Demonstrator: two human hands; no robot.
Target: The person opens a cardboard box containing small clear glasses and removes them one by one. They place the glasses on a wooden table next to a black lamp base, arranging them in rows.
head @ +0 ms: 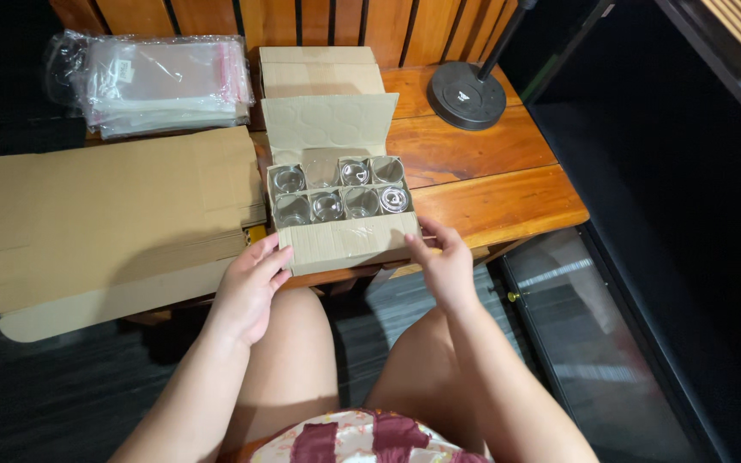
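Two hands clasp the open cardboard box [345, 243] of glasses [342, 192] on the tabletop [490, 184]: left grip [250, 287] and right grip [443, 261] clamped on its front corners.

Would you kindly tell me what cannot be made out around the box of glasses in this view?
- Open cardboard box: its underside and far wall, hidden by its own walls and flap.
- Left hand and right hand: the palms, turned away from the head camera.
- Glasses: the lower parts, hidden by the dividers.
- Black stand base: its pole, cut off by the top edge.
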